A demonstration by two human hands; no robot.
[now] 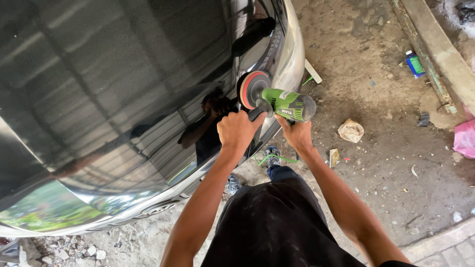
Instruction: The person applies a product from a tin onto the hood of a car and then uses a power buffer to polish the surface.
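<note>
We are gripping a green polisher (287, 103) with both hands: our left hand (238, 130) is wrapping its fingers tight around the black side handle, our right hand (297, 133) is clasping the body from below. Its pad (251, 88) is pressing against the dark glossy car panel (123, 99), near the panel's edge, above the dirt floor (376, 148).
</note>
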